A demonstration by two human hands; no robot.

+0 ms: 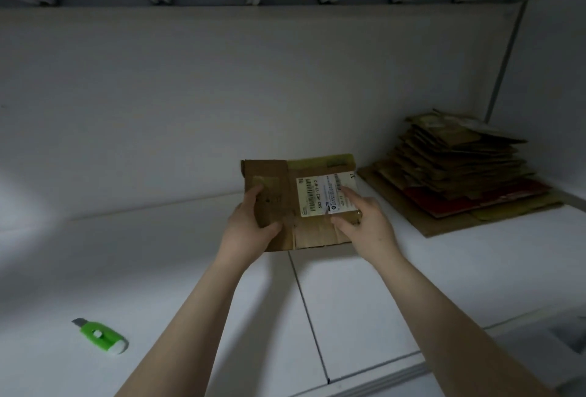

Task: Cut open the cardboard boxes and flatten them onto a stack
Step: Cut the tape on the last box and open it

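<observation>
Head: flat, creased cardboard box (287, 187)

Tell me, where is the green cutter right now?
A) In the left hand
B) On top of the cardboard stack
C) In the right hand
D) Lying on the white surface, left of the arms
D: the cutter lies alone on the white surface, while the left hand and right hand both hold the box.
</observation>
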